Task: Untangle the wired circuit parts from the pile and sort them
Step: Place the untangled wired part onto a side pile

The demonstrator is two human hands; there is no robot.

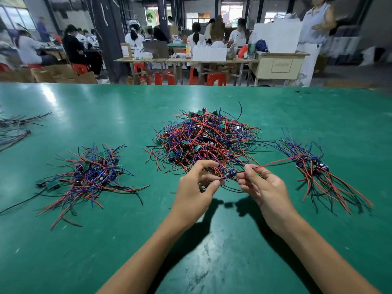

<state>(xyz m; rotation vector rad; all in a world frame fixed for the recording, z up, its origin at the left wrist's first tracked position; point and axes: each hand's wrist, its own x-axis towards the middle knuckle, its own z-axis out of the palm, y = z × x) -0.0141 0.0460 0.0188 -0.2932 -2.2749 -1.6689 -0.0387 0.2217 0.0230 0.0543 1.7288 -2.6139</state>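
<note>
Head view: at the far left edge of the frame, a few dark wired parts (pixel 12 128) lie on the green table (pixel 212 251). In the lower left of centre sits a loose heap of wired circuit parts (pixel 91 177), red, blue and black leads fanning outward. Mid-frame is the big tangled pile (pixel 203 141), studded with small green boards. Just below it, the left hand (pixel 195 194) pinches a black lead between thumb and forefinger, the other fingers curled loosely above. Between the hands hangs one small blue circuit part (pixel 231 173), held just over the near edge of the pile. The right hand (pixel 263 187) pinches its other leads, a red wire running off to the right. At the right lies a neater sorted bundle (pixel 318 172), with wires trailing toward the lower right.
</note>
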